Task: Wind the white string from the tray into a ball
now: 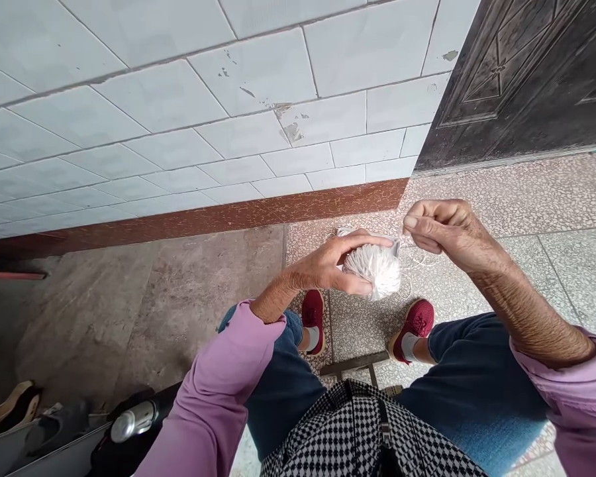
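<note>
Houndstooth cloth (352,437) in black and white covers the wearer's lap, nearer the body than the bundle of white cord (375,268), which serves as landmark. This bundle is held in the air between the knees, its looped strands fanned toward the wearer. Left hand (328,266): fingers curved over the far side of the bundle and thumb pressed on its near side, gripping it. Right hand (442,228): just right of the bundle, fingers curled, thumb and index finger closed on a thin white strand (403,233). Loose cord loops (420,260) hang at the bundle's right. Two red shoes (312,319) stand on the terrazzo floor (350,321), one to either side of the bundle and nearer the wearer. Beyond the bundle rises a white tiled wall (258,73); a dark panelled door (526,86) occupies the far right of it.
</note>
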A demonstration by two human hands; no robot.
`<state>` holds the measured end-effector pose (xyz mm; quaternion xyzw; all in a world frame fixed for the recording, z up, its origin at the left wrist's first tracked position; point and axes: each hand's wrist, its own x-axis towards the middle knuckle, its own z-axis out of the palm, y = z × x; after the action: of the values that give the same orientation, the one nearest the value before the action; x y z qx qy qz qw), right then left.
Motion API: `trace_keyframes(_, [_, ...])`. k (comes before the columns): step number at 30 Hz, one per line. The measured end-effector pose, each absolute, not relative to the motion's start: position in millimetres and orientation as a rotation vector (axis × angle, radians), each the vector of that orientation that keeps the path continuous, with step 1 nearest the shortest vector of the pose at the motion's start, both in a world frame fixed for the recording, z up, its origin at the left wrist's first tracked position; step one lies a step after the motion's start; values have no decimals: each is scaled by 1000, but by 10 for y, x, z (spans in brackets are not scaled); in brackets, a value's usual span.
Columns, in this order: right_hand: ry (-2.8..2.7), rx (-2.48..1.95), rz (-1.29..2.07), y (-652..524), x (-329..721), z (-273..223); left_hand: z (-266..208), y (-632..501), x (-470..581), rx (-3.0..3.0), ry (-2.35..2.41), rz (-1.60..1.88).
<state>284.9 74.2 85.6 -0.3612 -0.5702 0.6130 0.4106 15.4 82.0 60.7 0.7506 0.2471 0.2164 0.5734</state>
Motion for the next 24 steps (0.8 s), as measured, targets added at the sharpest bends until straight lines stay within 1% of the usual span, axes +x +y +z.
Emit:
trace_keyframes(6, [-1561,-926,1554,718,2782,816,547,795,234,1824,437,538])
trace_keyframes(12, [-1652,-871,1606,718,2818,783,407,791,176,1707,475,667])
trace_keyframes(17, [-1688,-845,1662,704,2920,908,358,814,128,1617,559,710])
trace_keyframes(20, [-1703,-807,1701,681,2917,996,391,812,150,1743,582,739])
trace_keyframes(22, [-1677,-832,1644,668,2873,1015,412,794,190,1862,601,732])
trace_keyframes(24, [-1643,-900,1518,669,2817,988,420,768,237,1934,599,711])
